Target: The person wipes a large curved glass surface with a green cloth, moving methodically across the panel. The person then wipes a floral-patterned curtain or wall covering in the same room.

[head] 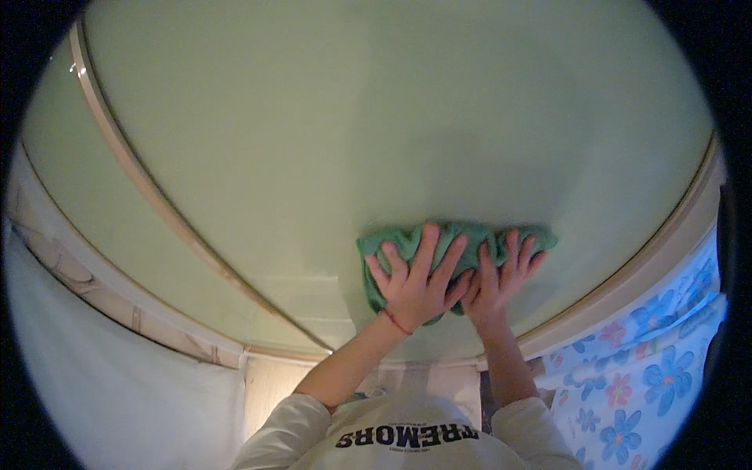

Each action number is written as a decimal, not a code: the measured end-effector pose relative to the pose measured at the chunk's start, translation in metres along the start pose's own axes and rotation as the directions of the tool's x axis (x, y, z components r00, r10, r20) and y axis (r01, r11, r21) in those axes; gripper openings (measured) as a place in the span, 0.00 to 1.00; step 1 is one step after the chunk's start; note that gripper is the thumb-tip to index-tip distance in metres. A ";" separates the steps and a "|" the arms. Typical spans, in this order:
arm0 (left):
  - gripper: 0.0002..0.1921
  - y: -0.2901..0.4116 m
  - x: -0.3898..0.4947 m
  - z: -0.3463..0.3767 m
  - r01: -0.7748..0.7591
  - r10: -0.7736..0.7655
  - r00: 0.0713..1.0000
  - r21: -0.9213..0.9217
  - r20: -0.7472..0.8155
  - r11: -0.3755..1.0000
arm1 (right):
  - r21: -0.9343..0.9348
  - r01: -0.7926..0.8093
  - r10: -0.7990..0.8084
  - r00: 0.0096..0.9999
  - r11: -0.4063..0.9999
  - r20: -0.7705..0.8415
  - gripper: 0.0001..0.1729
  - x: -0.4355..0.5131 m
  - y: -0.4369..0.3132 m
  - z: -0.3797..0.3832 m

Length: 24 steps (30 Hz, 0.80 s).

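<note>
A bunched green cloth lies against a broad, smooth, pale green panel. My left hand presses on the cloth's left part with fingers spread, and a thin red cord circles that wrist. On the right part of the same cloth rests my right hand, its fingers also apart. The two hands meet near the thumbs. Folds of cloth show beyond the fingertips and below the left palm; what lies under the palms is hidden.
A narrow light strip divides the panel on the left. A pale raised rim borders it on the right. White fabric hangs at lower left, and flower-printed fabric at lower right. Shadows fall across the panel around the hands.
</note>
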<state>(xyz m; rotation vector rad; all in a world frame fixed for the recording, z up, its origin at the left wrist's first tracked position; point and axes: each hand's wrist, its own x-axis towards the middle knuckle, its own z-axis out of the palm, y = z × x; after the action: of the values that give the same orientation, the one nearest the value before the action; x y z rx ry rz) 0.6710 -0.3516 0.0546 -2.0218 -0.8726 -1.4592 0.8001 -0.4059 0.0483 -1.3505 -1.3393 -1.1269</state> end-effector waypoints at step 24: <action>0.29 0.016 0.160 -0.052 -0.091 0.083 0.989 -0.056 -0.121 0.994 | 0.002 0.030 -0.029 0.986 1.000 -0.161 0.23 0.170 0.009 -0.038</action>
<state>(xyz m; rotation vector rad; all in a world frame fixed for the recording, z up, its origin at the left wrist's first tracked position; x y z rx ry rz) 0.6857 -0.3652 0.2227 -1.9686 -0.6902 -1.5565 0.8089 -0.4129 0.2221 -1.2126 -1.2468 -1.2257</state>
